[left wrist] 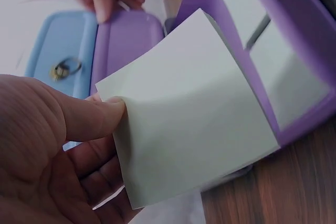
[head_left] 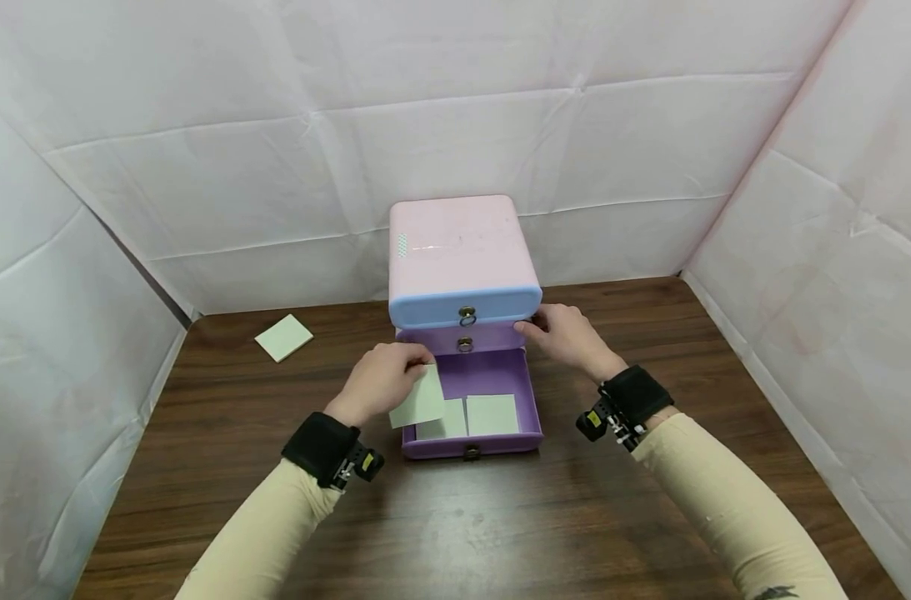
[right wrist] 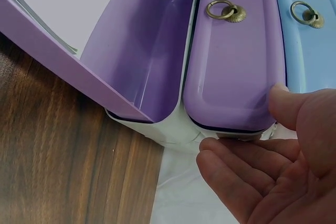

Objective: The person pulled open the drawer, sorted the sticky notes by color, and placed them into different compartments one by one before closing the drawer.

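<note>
Left grip: a pale green note (left wrist: 194,114) is being pinched at its edge between thumb and curled fingers of the left hand (head_left: 380,381); in the left wrist view the thumb is being pressed flat on the note's near face, the fingers lying behind it.
Note position: the note is being held tilted above the left part of the open drawer (head_left: 526,392), clear of the drawer floor.
Right grip: the right hand (head_left: 568,333) is being rested against the right side of the cabinet (head_left: 455,250), level with the middle drawer (right wrist: 236,66); in the right wrist view the thumb is being laid on that drawer's front corner, the fingers lying loose and slightly bent beneath it, nothing being enclosed.
Open drawer: the bottom purple drawer is being kept pulled out toward the person; two pale notes (head_left: 491,414) are lying flat and side by side in its front half, the left one partly hidden by the held note.
Cabinet: a blue top drawer (head_left: 425,308) and the purple middle drawer are being shown closed, each bearing a brass ring pull (head_left: 467,316); the top is pink.
Surroundings: the cabinet is standing on a dark wood table (head_left: 200,433); a note pad (head_left: 283,337) is lying well apart at rear left.
</note>
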